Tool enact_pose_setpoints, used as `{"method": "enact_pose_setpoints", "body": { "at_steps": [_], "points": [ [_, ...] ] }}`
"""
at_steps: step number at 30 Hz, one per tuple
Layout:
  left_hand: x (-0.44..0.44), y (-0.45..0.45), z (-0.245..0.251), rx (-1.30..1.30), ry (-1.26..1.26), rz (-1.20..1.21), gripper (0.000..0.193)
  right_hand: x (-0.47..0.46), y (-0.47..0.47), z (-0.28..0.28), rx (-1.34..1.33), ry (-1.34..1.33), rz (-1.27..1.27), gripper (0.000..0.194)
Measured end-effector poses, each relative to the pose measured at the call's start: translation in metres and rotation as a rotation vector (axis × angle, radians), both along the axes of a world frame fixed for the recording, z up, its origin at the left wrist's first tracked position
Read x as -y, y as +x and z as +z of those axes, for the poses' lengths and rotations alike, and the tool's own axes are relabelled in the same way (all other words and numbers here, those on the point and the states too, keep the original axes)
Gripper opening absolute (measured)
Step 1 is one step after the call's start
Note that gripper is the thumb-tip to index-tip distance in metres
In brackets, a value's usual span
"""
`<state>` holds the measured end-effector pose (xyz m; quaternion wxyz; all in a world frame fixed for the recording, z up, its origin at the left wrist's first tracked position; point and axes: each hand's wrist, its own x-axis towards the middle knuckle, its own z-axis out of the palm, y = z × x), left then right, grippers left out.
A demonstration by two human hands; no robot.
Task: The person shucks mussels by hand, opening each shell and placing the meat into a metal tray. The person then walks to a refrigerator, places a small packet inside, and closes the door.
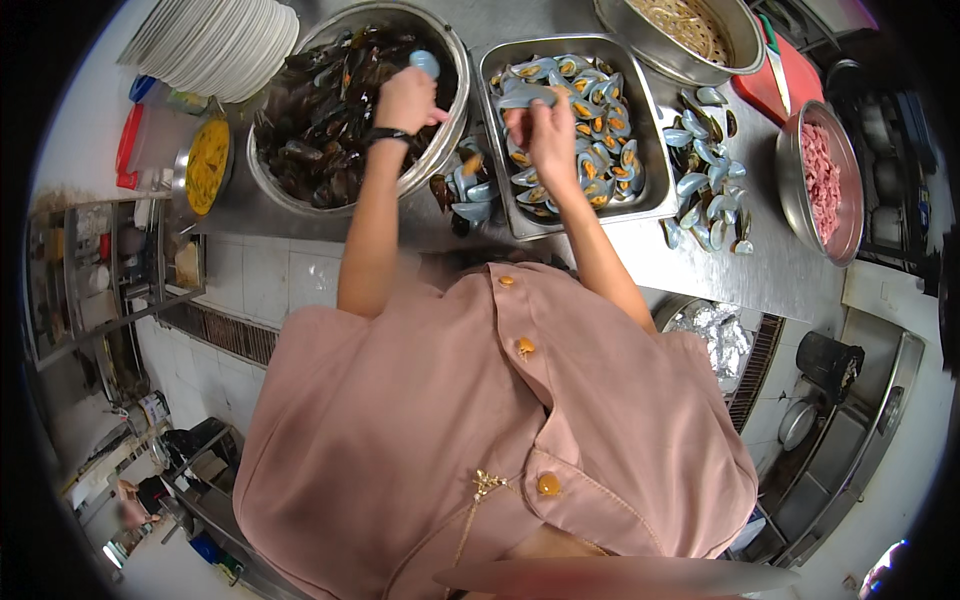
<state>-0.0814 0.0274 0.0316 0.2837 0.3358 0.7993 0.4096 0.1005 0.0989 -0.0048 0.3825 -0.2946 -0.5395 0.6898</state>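
My left hand, with a dark band at the wrist, reaches over dark whole mussels in a large round metal pot. A pale blue half shell shows just beyond its knuckles; its fingers are mostly hidden, so I cannot tell whether it grips anything. Between the fingers of my right hand is a grey-blue mussel shell. That hand is above a rectangular steel pan filled with half-shell mussels showing orange meat.
Loose shells sit between pot and pan, more empty shells to the right. A bowl of raw meat, a green-handled knife on a red cutting board, stacked white plates and a bowl of yellow food surround them.
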Motion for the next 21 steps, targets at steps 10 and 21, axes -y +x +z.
{"method": "enact_pose_setpoints", "body": {
  "at_steps": [10,21],
  "points": [
    [0.040,-0.013,-0.008,0.084,-0.007,-0.174,0.039,-0.142,0.024,-0.025,0.243,-0.136,0.049,0.013],
    [0.121,0.002,-0.007,0.042,0.149,-0.144,0.025,-0.125,0.039,-0.051,0.119,-0.250,0.033,0.006]
  ]
}}
